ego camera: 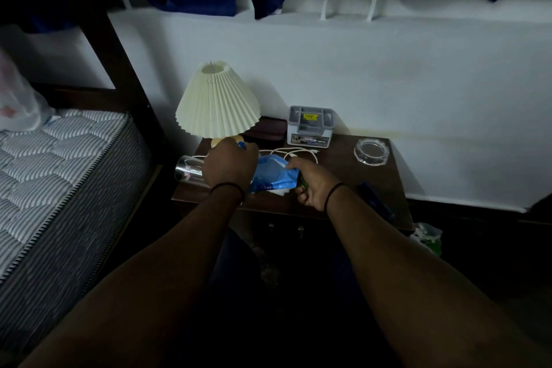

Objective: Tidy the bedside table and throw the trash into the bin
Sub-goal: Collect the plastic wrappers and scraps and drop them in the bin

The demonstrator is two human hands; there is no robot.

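While both hands work over the dark wooden worktop (337, 155), the left hand (228, 163) has its fingers curled down, its grip pinching a small blue scrap (242, 145) at the fingertips, just in front of the lamp base. The right hand (309, 184) grips the right edge of a blue bag (270, 175), thumb and fingers closed on the plastic; something green (304, 184) shows inside the same fist, too dark to tell what it is. Each wrist wears a thin black band.

The bag lies crumpled on the worktop between the two hands, with a bit of white paper (280, 192) poking out under its near edge. Left of the left hand a shiny can (188, 172) lies on its side at the worktop's left edge. A white cable (294, 152) loops behind the bag. A lamp (218, 101) with a cream pleated shade stands at the back left corner. Beside it, against the wall, sits a grey organiser (310, 125) with a yellow sticker. A clear glass ashtray (371, 151) stands well to the right, near the back. A dark blue object (375, 197) lies near the right front edge, hard to identify.

A striped mattress (59, 164) lies to the left of the worktop. Low on the right, beside the worktop, something green and white (428, 236) shows in the dark.
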